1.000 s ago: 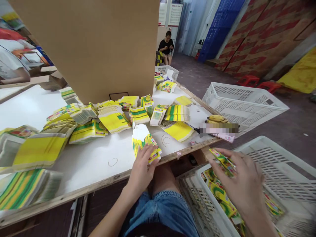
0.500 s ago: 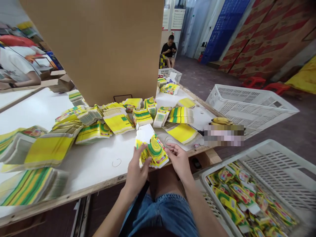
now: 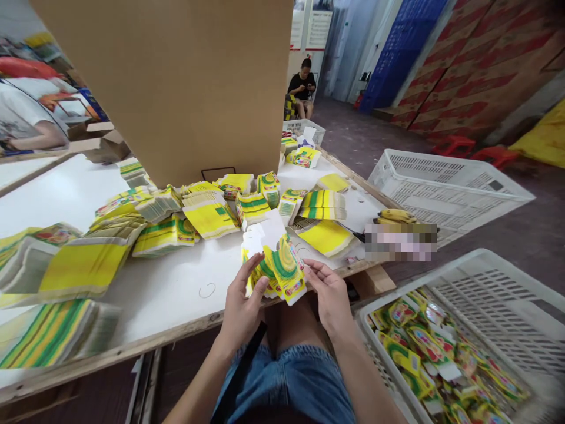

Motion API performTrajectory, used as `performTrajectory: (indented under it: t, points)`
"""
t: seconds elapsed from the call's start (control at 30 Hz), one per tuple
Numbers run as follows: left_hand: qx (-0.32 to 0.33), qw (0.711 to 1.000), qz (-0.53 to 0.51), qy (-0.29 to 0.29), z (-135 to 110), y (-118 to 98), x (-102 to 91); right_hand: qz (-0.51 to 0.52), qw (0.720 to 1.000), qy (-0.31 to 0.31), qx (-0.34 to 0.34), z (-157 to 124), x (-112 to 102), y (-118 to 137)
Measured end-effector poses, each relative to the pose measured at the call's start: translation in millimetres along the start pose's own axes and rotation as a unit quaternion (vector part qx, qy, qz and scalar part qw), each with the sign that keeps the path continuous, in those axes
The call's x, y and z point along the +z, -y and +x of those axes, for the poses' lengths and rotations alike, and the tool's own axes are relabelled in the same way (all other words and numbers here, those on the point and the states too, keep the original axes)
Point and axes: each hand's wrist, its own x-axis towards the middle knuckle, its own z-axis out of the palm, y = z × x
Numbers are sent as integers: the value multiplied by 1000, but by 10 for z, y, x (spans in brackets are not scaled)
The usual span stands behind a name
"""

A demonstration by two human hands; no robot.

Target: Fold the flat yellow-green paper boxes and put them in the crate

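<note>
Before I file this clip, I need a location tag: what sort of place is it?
Probably a packaging workshop: stacks of yellow-and-green printed cartons lie on the worktable, a white crate beside it holds similar packs, and red-marked cardboard boxes are piled at the back right.

Flat yellow-green cartons point(image 3: 286, 268), fanned, overlapping, at near edge of table point(image 3: 170, 294).
</note>
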Motion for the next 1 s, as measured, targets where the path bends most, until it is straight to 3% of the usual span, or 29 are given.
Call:
performTrajectory:
  t: [0.13,0.27,0.43,0.6,0.73,0.83,1.0]
  points:
    - [-110,957,-244,113,-30,-32,82,33,995,61,78,-172,52,21]
    - [-148,924,-322,142,-56,-29,106,20,993,85,81,-283,69,60]
    - [-150,933,-308,107,-32,-106,142,-57,992,104,35,-351,76,123]
    - [-153,955,-252,21,-10,-134,207,-120,988,97,-4,-388,106,25]
    - [-113,976,-185,22,-41,-175,183,-124,988,86,-25,-405,100,-10]
    - [-88,982,-157,57,-79,-240,112,-134,982,122,-61,-390,60,72]
    - [-105,960,-167,197,-99,-342,-13,-111,963,228,-87,-301,-11,300]
